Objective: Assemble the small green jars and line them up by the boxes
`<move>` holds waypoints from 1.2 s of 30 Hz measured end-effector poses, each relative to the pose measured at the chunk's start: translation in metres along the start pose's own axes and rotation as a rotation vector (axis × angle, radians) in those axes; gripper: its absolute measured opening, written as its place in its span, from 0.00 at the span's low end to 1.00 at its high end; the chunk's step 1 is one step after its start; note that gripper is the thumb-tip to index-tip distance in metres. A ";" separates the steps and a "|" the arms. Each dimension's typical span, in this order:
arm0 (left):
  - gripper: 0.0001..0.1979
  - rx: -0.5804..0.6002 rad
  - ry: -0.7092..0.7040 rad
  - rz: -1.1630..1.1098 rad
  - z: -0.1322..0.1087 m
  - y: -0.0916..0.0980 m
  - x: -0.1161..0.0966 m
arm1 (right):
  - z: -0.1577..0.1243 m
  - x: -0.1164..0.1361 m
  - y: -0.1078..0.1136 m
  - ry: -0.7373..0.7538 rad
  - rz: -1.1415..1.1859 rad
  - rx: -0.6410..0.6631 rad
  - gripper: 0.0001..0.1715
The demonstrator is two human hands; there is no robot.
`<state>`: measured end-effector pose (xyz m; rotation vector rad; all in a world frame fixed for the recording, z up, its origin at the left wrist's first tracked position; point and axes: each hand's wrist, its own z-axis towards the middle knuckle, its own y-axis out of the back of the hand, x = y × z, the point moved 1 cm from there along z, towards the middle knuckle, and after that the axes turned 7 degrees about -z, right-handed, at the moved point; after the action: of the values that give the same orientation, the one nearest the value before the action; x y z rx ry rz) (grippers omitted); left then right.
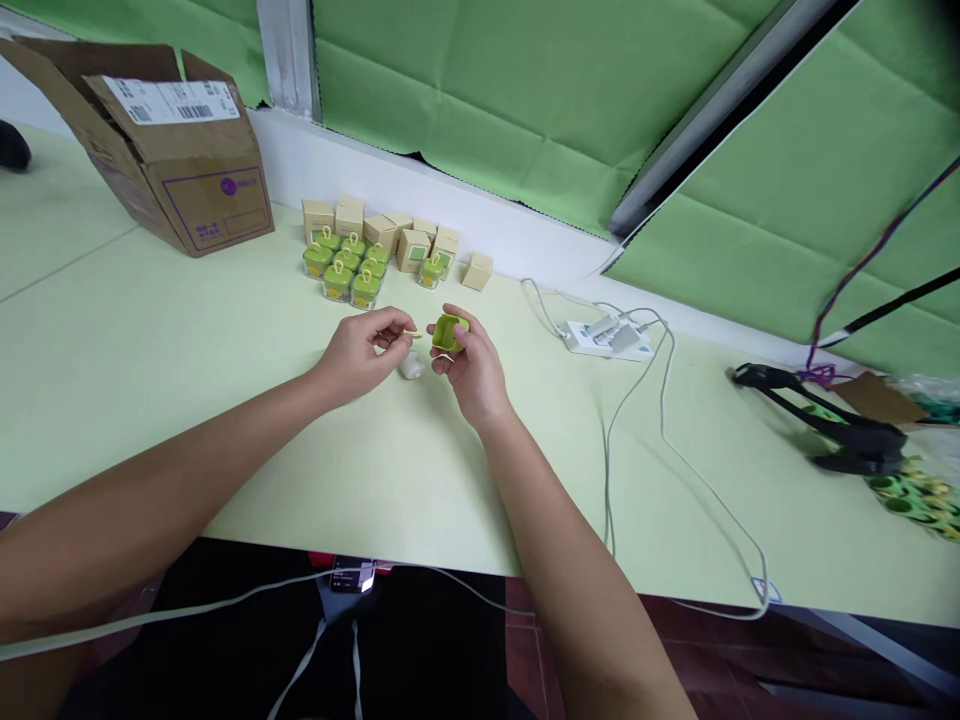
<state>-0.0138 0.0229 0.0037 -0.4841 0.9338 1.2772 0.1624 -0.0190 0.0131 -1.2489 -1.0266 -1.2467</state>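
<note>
My left hand (366, 352) pinches a small yellow piece (412, 334) between thumb and fingertips; it resembles the loops on the lidded jars. Just to its right, my right hand (474, 372) grips a green square lid (448, 333), its hollow side turned towards me. The yellow piece and the lid are apart. Under the hands, a small whitish translucent object (411, 366) rests on the table; its kind is unclear. Beyond them stands a group of small clear jars (337, 281) with green lids and yellow loops. One more such jar (430, 271) stands apart to the right.
Several small cardboard boxes (414, 248) line the wall behind the jars. A large open carton (202, 180) stands at back left. Right of my hands lie a power strip (607, 338) and white cables. A black stand (832, 415) and green-yellow parts (919, 500) are far right.
</note>
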 end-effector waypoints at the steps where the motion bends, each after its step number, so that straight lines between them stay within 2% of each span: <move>1: 0.09 -0.001 0.004 0.002 0.000 0.000 -0.001 | 0.000 0.001 0.000 -0.008 0.000 0.003 0.26; 6: 0.15 -0.010 0.069 -0.072 0.000 -0.001 -0.004 | 0.000 0.002 0.000 -0.027 0.020 0.033 0.30; 12: 0.17 -0.065 0.111 -0.129 0.001 -0.002 -0.003 | -0.001 0.002 -0.001 -0.065 0.110 0.144 0.30; 17: 0.14 -0.104 0.050 -0.033 0.002 -0.001 -0.008 | -0.002 0.002 -0.001 -0.070 0.132 0.180 0.30; 26: 0.09 -0.095 -0.102 0.199 -0.001 -0.003 -0.013 | -0.005 0.001 -0.007 -0.042 0.126 0.205 0.29; 31: 0.08 -0.128 -0.095 0.279 -0.002 -0.004 -0.014 | -0.009 -0.001 -0.014 0.000 0.051 0.218 0.32; 36: 0.07 -0.154 -0.087 0.264 -0.001 -0.003 -0.013 | -0.009 -0.004 -0.015 0.014 0.059 0.217 0.33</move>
<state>-0.0110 0.0135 0.0131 -0.4310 0.8493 1.6061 0.1460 -0.0264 0.0099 -1.0941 -1.0766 -1.0666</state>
